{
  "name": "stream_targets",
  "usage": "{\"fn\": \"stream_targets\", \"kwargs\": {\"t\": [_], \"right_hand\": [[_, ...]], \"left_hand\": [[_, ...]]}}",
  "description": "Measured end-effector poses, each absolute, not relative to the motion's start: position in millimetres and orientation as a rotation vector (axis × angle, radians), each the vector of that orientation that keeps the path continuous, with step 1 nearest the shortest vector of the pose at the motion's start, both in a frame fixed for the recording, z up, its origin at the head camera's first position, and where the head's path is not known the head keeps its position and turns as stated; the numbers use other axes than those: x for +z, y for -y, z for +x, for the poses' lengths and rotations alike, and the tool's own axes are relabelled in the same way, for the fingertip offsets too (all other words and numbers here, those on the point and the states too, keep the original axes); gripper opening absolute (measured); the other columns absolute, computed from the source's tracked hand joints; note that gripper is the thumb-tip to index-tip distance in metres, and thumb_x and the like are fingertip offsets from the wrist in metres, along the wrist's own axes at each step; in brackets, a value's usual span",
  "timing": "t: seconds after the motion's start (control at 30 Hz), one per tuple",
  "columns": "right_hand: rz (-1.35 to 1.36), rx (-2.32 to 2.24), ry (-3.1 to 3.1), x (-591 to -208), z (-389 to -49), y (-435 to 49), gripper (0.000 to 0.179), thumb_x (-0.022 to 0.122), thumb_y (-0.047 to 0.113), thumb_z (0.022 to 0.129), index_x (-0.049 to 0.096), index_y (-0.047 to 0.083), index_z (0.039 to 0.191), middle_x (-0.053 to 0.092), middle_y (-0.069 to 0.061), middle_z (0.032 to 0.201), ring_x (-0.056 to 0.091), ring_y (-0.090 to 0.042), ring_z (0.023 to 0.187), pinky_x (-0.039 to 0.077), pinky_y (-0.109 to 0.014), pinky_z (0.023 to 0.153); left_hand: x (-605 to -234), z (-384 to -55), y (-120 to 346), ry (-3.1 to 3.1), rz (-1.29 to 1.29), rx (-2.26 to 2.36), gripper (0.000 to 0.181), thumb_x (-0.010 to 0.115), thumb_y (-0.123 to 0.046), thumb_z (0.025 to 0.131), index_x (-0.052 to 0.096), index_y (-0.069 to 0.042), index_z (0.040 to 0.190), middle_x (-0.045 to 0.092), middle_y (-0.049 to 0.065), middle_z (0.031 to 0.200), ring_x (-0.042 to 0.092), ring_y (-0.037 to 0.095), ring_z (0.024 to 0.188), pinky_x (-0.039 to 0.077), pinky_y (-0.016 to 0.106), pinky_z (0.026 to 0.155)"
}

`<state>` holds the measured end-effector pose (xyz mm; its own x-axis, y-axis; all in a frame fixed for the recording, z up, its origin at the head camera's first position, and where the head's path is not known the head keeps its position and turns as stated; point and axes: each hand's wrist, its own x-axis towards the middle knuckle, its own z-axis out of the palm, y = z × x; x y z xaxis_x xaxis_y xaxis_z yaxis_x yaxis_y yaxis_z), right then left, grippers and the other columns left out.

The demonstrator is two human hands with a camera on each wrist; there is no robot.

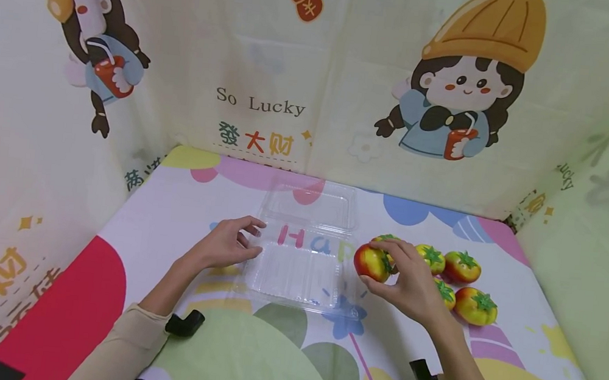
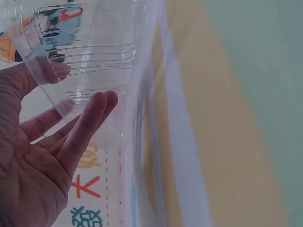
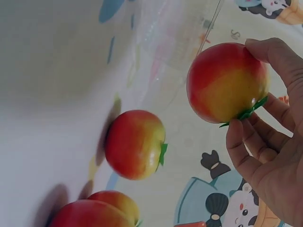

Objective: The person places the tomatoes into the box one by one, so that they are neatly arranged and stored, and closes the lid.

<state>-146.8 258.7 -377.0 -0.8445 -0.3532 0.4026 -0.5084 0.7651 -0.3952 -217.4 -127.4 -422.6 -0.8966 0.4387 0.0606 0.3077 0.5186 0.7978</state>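
Note:
A clear plastic clamshell box (image 1: 296, 275) lies opened on the table, its lid (image 1: 311, 206) folded back behind its base. At the left edge of the base is my left hand (image 1: 230, 244), fingers loosely bent and apart; the left wrist view shows the hand (image 2: 52, 156) close to the clear wall, contact uncertain. My right hand (image 1: 408, 279) pinches a red-and-yellow tomato (image 1: 372, 262) with a green leafy top, raised near the box's right side. In the right wrist view thumb and fingertips hold this tomato (image 3: 227, 82) at its sides.
Several similar tomatoes, such as the one at the front right (image 1: 476, 306) and the one behind it (image 1: 462, 266), lie right of my right hand. A printed cloth (image 1: 244, 355) covers the table. Cartoon-printed curtains (image 1: 341, 95) enclose the back and sides.

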Motion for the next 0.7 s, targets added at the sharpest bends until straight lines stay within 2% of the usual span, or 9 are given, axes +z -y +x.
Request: {"fn": "stream_targets", "kwargs": {"t": [0.33,0.7], "right_hand": [[0.682,0.764,2.65,-374.6,-150.3,-251.5,0.065,0.093,0.02,0.071,0.065,0.014,0.13,0.063,-0.009,0.13,0.057,-0.028,0.118,0.062,-0.038,0.077],[0.664,0.829,2.682,-370.2,-152.2,-242.4,0.064,0.092,0.021,0.073,0.064,0.016,0.13,0.06,-0.009,0.134,0.055,-0.031,0.124,0.062,-0.046,0.082]], "left_hand": [[-423.4,-217.1,125.2,-2.611,0.638,1.321,0.053,0.076,-0.015,0.088,0.059,-0.002,0.136,0.069,0.018,0.121,0.07,0.019,0.088,0.061,0.035,0.078],[-424.3,-217.0,126.5,-2.608,0.663,1.335,0.051,0.076,-0.012,0.088,0.06,0.0,0.135,0.069,0.02,0.12,0.07,0.019,0.087,0.061,0.034,0.076]]}}
